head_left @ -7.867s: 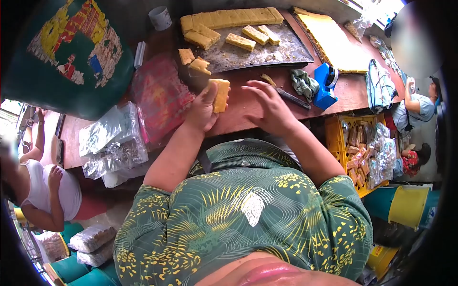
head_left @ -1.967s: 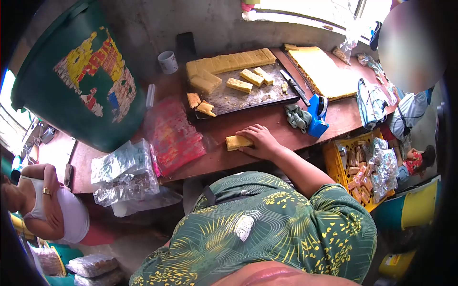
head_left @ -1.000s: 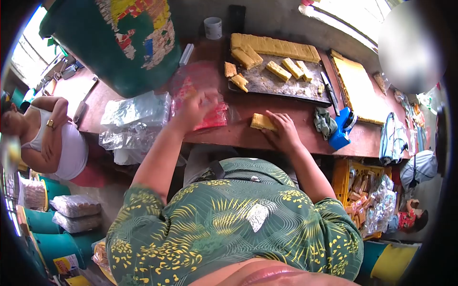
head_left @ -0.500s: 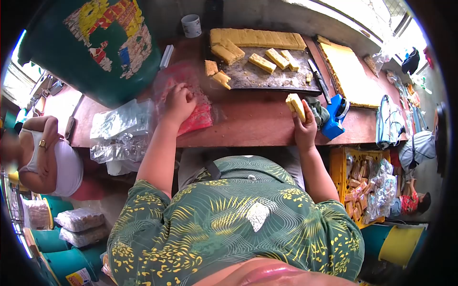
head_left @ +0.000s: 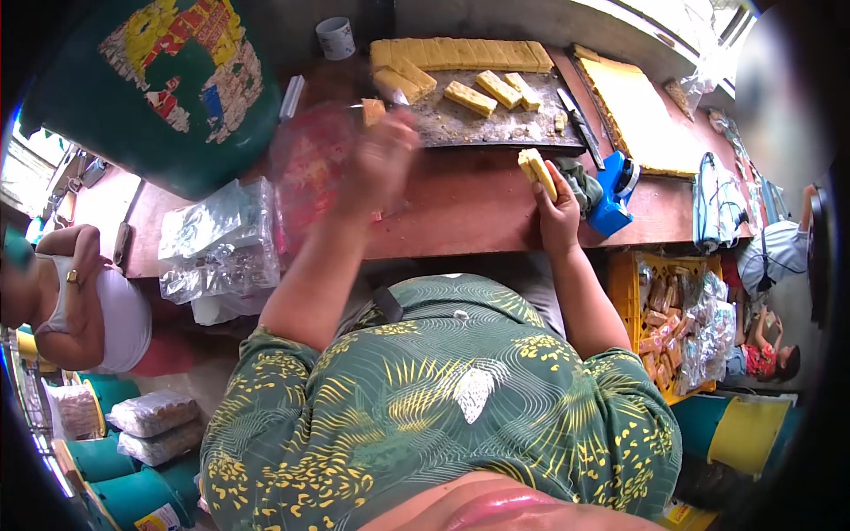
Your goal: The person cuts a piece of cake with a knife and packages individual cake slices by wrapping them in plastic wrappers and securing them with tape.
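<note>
Now, near the front edge of the tray [head_left: 491, 130], pinching a cake bar [head_left: 537, 173] in the right hand [head_left: 559, 214], but can't tell the shape of the blurry left hand [head_left: 384, 159].

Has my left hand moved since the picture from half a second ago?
Yes. Judged against the tray, your left hand, now blurred, has gone rightward, from over the red plastic to the tray's near left corner.

Head camera: close above and behind left hand [head_left: 382, 159] and right hand [head_left: 559, 216], facing forward and down across worktable [head_left: 474, 199].
</note>
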Demonstrator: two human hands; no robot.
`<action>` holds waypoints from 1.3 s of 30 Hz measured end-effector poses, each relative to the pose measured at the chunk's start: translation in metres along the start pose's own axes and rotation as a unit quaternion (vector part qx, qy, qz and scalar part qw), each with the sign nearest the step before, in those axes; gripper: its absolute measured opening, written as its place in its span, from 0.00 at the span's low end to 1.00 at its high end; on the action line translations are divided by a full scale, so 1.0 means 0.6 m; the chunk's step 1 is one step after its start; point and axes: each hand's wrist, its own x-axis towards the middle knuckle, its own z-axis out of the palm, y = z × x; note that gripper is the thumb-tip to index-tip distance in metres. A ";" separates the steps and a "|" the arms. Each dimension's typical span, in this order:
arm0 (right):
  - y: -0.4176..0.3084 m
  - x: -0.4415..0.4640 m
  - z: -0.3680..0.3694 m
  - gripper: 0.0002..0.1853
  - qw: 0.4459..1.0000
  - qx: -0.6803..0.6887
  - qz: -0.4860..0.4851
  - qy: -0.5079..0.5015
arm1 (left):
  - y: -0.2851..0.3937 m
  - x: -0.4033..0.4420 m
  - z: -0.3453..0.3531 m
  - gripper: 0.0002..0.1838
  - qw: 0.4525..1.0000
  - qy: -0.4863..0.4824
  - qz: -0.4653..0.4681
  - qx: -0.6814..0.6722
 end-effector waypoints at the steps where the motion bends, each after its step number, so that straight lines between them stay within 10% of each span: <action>1: -0.003 0.002 -0.003 0.28 0.999 0.043 0.013 0.007 | 0.001 -0.017 0.036 0.16 0.991 -0.116 0.020 0.065; 4: 0.009 0.006 -0.034 0.25 0.990 0.138 0.043 -0.011 | 0.017 -0.097 0.132 0.26 0.902 -0.360 -0.070 0.229; 9: -0.017 -0.001 -0.039 0.19 0.944 0.322 0.078 0.000 | -0.009 -0.092 0.106 0.36 0.932 -0.334 -0.019 0.136; 13: -0.009 -0.004 -0.032 0.24 0.972 0.215 0.083 -0.036 | -0.016 -0.099 0.040 0.47 0.869 -0.271 -0.023 0.412; 18: -0.060 -0.012 0.036 0.32 0.953 -0.189 -0.024 -0.234 | -0.022 -0.151 0.039 0.51 0.875 -0.246 -0.037 0.416; 25: -0.045 0.011 0.108 0.33 0.860 -0.390 -0.180 -0.276 | -0.024 -0.156 0.034 0.52 0.880 -0.227 -0.023 0.416; 39: -0.050 0.015 0.102 0.28 0.894 -0.326 -0.120 -0.282 | -0.022 -0.157 0.034 0.51 0.882 -0.219 -0.009 0.418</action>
